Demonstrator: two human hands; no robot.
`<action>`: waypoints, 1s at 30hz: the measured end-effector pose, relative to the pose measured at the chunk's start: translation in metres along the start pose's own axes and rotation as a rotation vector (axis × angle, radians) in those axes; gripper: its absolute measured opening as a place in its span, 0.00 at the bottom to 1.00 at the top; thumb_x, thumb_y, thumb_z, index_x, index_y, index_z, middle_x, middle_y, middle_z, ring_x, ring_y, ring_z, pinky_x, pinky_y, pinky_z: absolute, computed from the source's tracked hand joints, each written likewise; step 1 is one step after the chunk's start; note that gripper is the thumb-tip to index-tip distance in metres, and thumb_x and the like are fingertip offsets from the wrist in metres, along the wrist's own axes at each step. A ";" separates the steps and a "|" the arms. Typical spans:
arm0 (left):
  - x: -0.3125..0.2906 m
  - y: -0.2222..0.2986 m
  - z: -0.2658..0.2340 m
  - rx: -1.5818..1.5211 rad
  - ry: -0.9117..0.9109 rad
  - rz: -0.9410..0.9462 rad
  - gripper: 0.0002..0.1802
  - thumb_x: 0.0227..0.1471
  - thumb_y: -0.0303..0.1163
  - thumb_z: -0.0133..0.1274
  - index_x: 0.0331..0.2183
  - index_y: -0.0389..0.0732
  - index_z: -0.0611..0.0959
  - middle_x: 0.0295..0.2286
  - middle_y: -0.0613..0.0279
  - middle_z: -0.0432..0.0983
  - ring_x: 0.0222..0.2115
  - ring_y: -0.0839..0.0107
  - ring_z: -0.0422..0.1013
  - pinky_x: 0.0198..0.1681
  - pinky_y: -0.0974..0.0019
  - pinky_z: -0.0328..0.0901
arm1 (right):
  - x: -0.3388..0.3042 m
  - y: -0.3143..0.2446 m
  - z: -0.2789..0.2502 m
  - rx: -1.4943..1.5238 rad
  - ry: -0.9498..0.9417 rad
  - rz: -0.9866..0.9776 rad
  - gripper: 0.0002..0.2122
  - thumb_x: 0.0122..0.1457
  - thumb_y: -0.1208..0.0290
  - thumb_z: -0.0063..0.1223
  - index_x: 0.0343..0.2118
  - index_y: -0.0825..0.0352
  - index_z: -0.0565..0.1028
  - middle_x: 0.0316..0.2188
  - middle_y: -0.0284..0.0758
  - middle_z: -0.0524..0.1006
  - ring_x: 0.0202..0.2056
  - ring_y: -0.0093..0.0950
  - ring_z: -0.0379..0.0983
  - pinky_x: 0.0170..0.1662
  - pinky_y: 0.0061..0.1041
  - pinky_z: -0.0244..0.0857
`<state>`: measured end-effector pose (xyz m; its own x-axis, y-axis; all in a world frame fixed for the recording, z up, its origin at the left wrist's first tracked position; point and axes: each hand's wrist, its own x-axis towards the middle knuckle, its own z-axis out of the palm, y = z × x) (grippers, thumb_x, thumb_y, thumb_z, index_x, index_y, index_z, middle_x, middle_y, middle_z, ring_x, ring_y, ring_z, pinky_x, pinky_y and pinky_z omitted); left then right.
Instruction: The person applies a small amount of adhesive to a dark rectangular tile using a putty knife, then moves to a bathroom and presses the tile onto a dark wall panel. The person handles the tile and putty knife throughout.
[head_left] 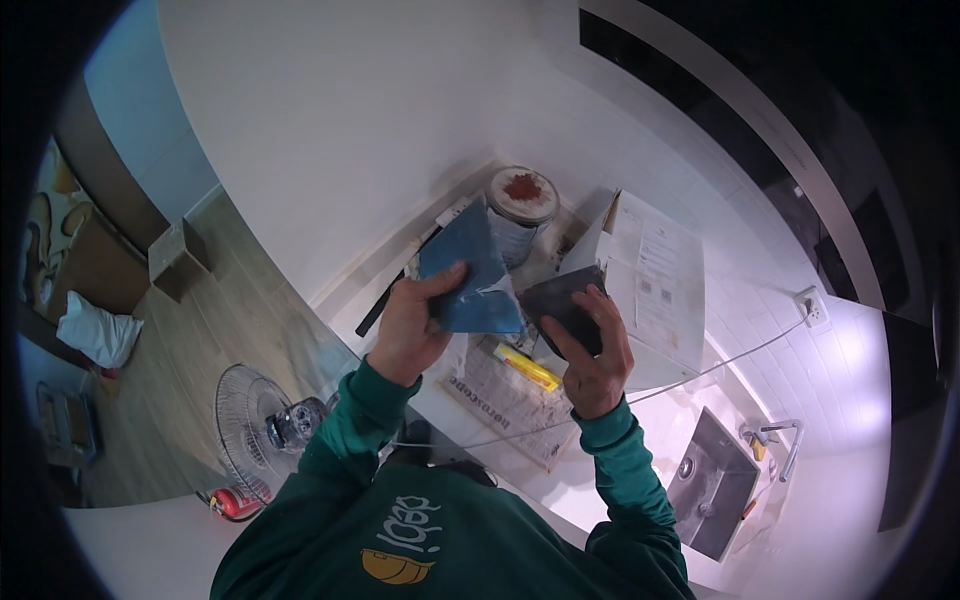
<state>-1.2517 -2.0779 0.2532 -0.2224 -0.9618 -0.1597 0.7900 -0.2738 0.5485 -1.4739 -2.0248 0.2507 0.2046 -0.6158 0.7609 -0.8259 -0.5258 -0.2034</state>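
Note:
My left hand [412,320] grips a blue sheet [470,270], folded or creased, held up in front of me. My right hand [590,345] holds a dark grey block [565,298] right beside the blue sheet, their edges almost touching. Both arms wear dark green sleeves. Just beyond the hands stands a metal paint can [520,205] with a reddish stain on its lid. Below the hands a yellow tool [528,367] lies on spread newspaper [505,405] on the white counter.
A white cardboard box [655,285] sits right of the can. A steel sink [712,485] with a tap is at lower right, and a wall socket [815,308] with a cable above it. On the floor at left: a fan [258,425], a red extinguisher [235,503], a carton [178,258].

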 end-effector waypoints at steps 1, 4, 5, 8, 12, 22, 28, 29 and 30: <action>0.000 0.001 -0.002 -0.032 -0.010 0.019 0.11 0.57 0.29 0.54 0.40 0.32 0.80 0.36 0.55 0.80 0.35 0.64 0.78 0.42 0.64 0.72 | 0.001 0.001 0.001 0.035 -0.022 0.054 0.20 0.44 0.87 0.51 0.39 0.58 0.84 0.45 0.43 0.75 0.50 0.45 0.73 0.51 0.40 0.71; 0.006 0.005 -0.011 -0.061 -0.092 -0.015 0.12 0.57 0.30 0.54 0.42 0.33 0.79 0.36 0.55 0.80 0.36 0.64 0.78 0.43 0.63 0.72 | 0.005 -0.001 0.003 0.269 -0.071 0.285 0.18 0.50 0.87 0.51 0.42 0.63 0.82 0.45 0.43 0.76 0.50 0.43 0.73 0.51 0.40 0.72; 0.009 0.004 -0.014 -0.065 -0.153 -0.030 0.13 0.57 0.30 0.54 0.42 0.34 0.79 0.36 0.55 0.80 0.36 0.63 0.78 0.44 0.62 0.72 | 0.006 -0.004 0.005 0.456 -0.011 0.445 0.16 0.53 0.86 0.50 0.44 0.66 0.81 0.46 0.43 0.75 0.49 0.42 0.73 0.51 0.40 0.72; 0.022 -0.004 -0.019 -0.234 -0.195 -0.183 0.13 0.57 0.31 0.54 0.42 0.34 0.79 0.37 0.55 0.80 0.37 0.62 0.78 0.45 0.61 0.72 | 0.008 -0.024 0.018 1.025 0.169 0.861 0.14 0.62 0.78 0.48 0.50 0.74 0.74 0.48 0.43 0.75 0.48 0.37 0.74 0.50 0.40 0.74; 0.036 -0.028 -0.014 -0.134 -0.073 -0.104 0.13 0.55 0.28 0.56 0.42 0.33 0.79 0.37 0.56 0.79 0.37 0.64 0.77 0.45 0.63 0.71 | 0.011 -0.045 0.036 1.186 0.319 0.931 0.16 0.64 0.74 0.49 0.53 0.73 0.71 0.45 0.42 0.77 0.45 0.36 0.76 0.47 0.41 0.76; 0.048 -0.022 -0.008 0.178 -0.030 0.109 0.12 0.54 0.27 0.57 0.41 0.34 0.79 0.37 0.59 0.79 0.37 0.68 0.77 0.44 0.65 0.71 | -0.017 -0.032 0.042 0.373 0.033 0.533 0.14 0.61 0.79 0.50 0.50 0.69 0.76 0.46 0.42 0.76 0.44 0.34 0.77 0.47 0.27 0.70; 0.050 -0.020 -0.022 -0.085 -0.034 0.077 0.11 0.54 0.25 0.57 0.40 0.32 0.80 0.37 0.56 0.79 0.36 0.67 0.77 0.43 0.65 0.72 | -0.039 -0.019 0.024 0.484 -0.224 0.712 0.12 0.59 0.85 0.48 0.45 0.73 0.77 0.42 0.40 0.79 0.44 0.28 0.75 0.50 0.25 0.66; 0.049 -0.020 -0.024 -0.093 -0.065 0.100 0.11 0.55 0.26 0.56 0.40 0.32 0.80 0.37 0.56 0.79 0.36 0.67 0.77 0.43 0.65 0.72 | -0.038 -0.013 0.019 0.668 -0.069 0.785 0.12 0.58 0.83 0.49 0.44 0.72 0.77 0.42 0.40 0.79 0.44 0.28 0.75 0.49 0.25 0.67; 0.047 -0.019 -0.025 -0.113 -0.056 0.046 0.11 0.55 0.27 0.56 0.41 0.32 0.80 0.37 0.57 0.79 0.36 0.67 0.77 0.43 0.64 0.72 | -0.033 -0.004 0.013 0.831 0.054 0.901 0.11 0.58 0.81 0.50 0.44 0.72 0.77 0.41 0.40 0.79 0.43 0.28 0.75 0.48 0.25 0.68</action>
<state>-1.2627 -2.1178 0.2143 -0.2135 -0.9729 -0.0887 0.8588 -0.2302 0.4576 -1.4712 -2.0098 0.2182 -0.3045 -0.9380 0.1658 -0.0709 -0.1513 -0.9859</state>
